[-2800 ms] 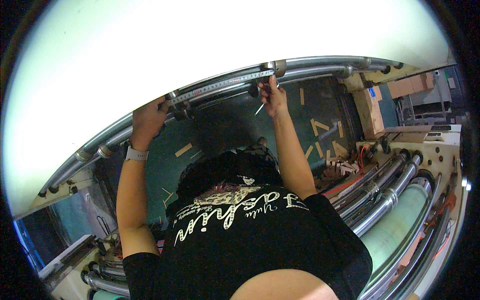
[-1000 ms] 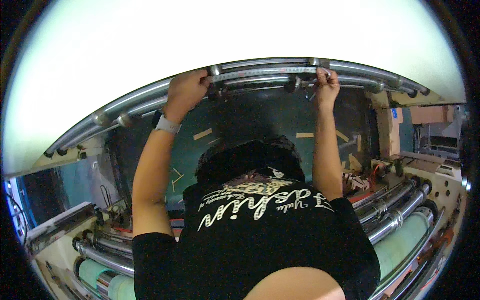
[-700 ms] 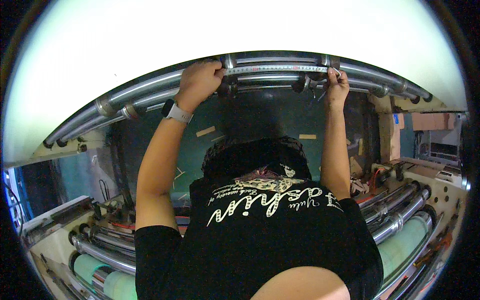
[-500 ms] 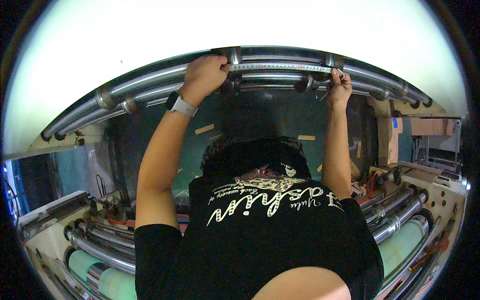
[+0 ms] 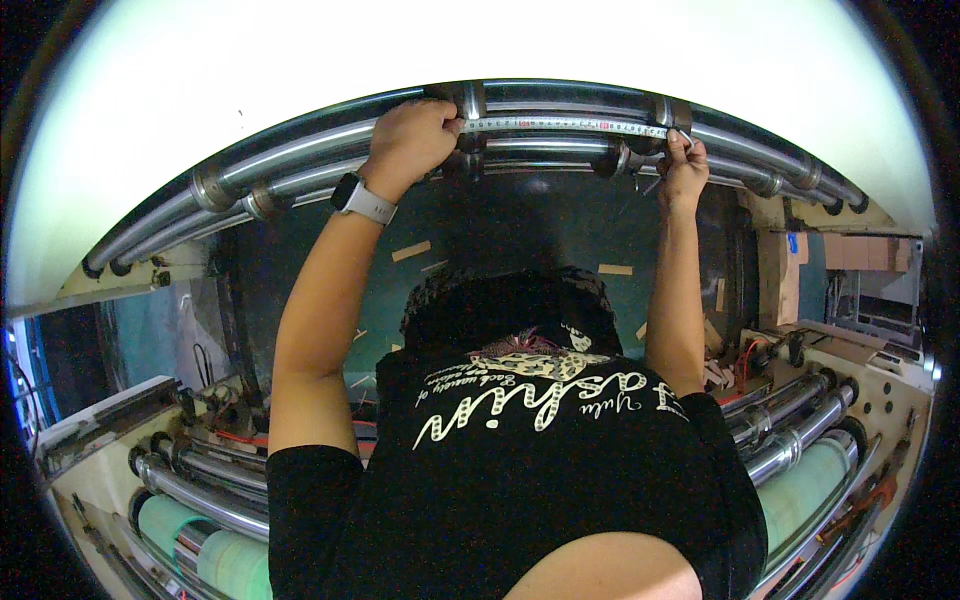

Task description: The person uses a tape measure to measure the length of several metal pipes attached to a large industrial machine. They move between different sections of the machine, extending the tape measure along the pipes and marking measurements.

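A white tape measure (image 5: 565, 126) with black and red marks is stretched level along the polished metal shafts (image 5: 545, 147) of a machine. My left hand (image 5: 412, 142), a grey-strapped watch on its wrist, is closed on the tape's left end, beside a dark metal collar (image 5: 472, 100). At the other end, my right hand (image 5: 682, 175) pinches the tape between thumb and fingers, just below a second collar (image 5: 672, 112). Between the two hands the tape runs straight, in front of the upper shaft.
Beyond the shafts is a bright white surface (image 5: 480, 40). More collars (image 5: 210, 188) sit on the shafts to either side. Strips of tan material (image 5: 411, 251) lie on the green floor (image 5: 385, 280). Behind me are more metal rollers (image 5: 205, 495) and green-covered cylinders (image 5: 235, 565).
Both hands, the tape and the shafts appear slightly higher in the picture. The tape stays stretched between the same two collars, with both hands still gripping it.
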A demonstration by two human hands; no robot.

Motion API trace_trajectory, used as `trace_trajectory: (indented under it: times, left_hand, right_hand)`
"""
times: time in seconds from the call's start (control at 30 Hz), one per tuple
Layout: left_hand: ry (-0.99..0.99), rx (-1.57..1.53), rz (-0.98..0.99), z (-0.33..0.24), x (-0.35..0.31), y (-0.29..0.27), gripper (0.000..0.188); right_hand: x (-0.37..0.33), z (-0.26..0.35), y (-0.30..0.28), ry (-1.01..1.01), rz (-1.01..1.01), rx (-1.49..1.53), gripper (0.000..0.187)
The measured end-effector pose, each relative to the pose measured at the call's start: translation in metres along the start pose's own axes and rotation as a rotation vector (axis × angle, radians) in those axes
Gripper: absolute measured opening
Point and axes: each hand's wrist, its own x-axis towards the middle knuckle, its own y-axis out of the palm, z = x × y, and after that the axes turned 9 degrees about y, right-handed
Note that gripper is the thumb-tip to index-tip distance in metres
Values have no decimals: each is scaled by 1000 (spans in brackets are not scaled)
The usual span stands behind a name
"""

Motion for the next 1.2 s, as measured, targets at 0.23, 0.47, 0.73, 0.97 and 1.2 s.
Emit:
trace_trajectory:
  times: [0.23, 0.47, 0.73, 0.97, 1.2]
  left_hand:
    - [10, -10, -5, 0, 0, 0, 19]
    - [11, 11, -9, 5, 1, 4, 19]
    - [28, -13, -20, 3, 1, 1, 20]
    - [18, -7, -58, 1, -1, 2, 20]
    - [0, -7, -14, 4, 3, 3, 23]
  right_hand:
    - [-1, 1, 1, -18, -12, 5, 19]
    - [-10, 12, 7, 72, -2, 11, 18]
    - [-5, 6, 5, 11, -25, 41, 16]
    - [-6, 8, 6, 25, 6, 66, 12]
    - [3, 0, -4, 77, 24, 115, 10]
